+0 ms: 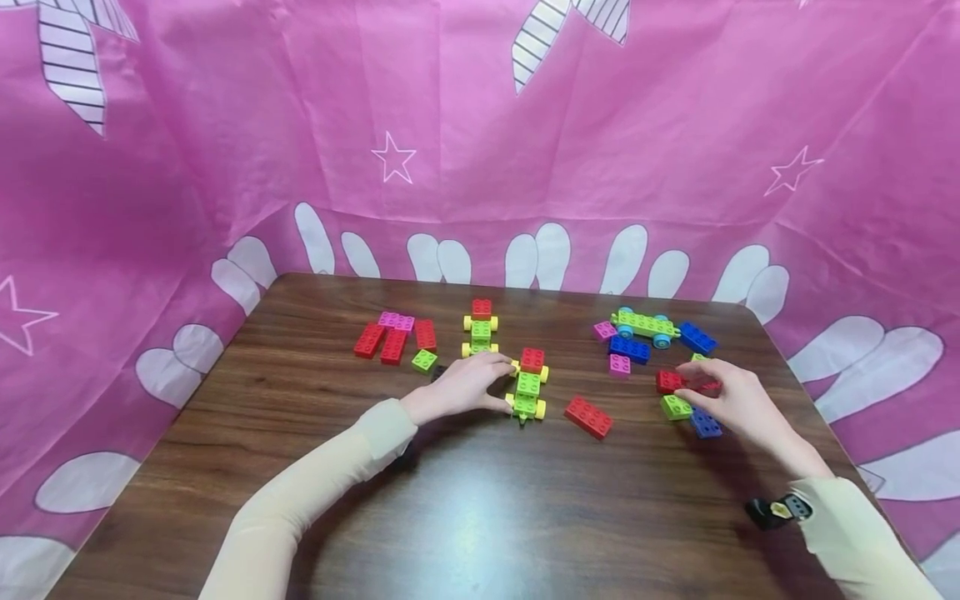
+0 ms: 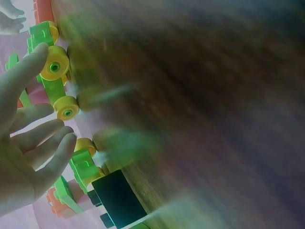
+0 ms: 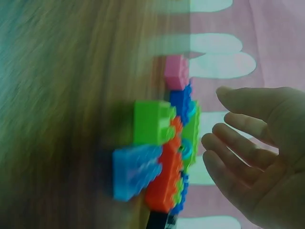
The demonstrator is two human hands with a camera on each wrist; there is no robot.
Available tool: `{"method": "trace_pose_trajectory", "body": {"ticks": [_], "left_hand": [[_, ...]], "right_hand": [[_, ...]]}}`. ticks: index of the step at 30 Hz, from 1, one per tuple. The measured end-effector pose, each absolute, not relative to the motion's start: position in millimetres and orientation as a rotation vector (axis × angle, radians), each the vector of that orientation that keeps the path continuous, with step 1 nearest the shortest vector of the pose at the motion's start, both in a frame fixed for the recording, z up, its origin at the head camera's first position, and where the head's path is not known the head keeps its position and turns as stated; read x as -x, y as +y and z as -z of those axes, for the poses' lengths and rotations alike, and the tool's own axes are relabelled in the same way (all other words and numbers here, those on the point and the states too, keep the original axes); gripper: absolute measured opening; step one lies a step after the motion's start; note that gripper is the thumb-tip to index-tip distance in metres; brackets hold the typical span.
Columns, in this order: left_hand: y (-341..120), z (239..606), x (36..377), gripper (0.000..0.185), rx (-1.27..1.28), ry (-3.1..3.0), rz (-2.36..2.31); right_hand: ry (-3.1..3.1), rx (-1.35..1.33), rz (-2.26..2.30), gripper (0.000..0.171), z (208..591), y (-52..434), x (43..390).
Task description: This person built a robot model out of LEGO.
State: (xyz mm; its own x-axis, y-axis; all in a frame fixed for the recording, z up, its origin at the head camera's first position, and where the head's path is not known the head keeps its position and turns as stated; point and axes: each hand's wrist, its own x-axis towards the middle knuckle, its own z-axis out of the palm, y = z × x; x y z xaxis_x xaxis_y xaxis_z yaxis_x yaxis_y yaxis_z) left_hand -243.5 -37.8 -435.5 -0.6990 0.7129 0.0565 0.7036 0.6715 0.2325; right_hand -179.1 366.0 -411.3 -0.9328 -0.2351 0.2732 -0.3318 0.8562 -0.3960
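bright, even light from above; a pale glare patch sits on the surface [image 1: 480, 508] near the camera. head view sharp, bowed at its edges; both wrist views heavily smeared.

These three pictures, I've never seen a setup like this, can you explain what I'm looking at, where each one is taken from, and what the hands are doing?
No machine here: a person works with two bare hands at a dark wooden table ringed by pink cloth. The big picture comes from a camera worn on the head, looking down. The two blurry ones come from cameras strapped to each wrist, so you see that hand's fingers from close up.

On the table lie toy building bricks: red, pink, green and blue, plus little wheeled carts. The left hand touches the green cart with yellow wheels, fingers fairly straight; the left wrist view shows those wheels right by the fingertips. The right hand reaches into a cluster of bricks beside a red brick; its fingers look loose, and I see nothing gripped. A longer red brick lies between the hands.
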Motion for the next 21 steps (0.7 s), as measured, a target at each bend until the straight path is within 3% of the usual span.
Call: {"method": "trace_pose_trajectory", "body": {"ticks": [21], "left_hand": [[-25,436,251,0.057,-1.229,2.913,-0.336]], "right_hand": [[-3.060,-0.288,-0.500,0.043,439,412,160]]}}
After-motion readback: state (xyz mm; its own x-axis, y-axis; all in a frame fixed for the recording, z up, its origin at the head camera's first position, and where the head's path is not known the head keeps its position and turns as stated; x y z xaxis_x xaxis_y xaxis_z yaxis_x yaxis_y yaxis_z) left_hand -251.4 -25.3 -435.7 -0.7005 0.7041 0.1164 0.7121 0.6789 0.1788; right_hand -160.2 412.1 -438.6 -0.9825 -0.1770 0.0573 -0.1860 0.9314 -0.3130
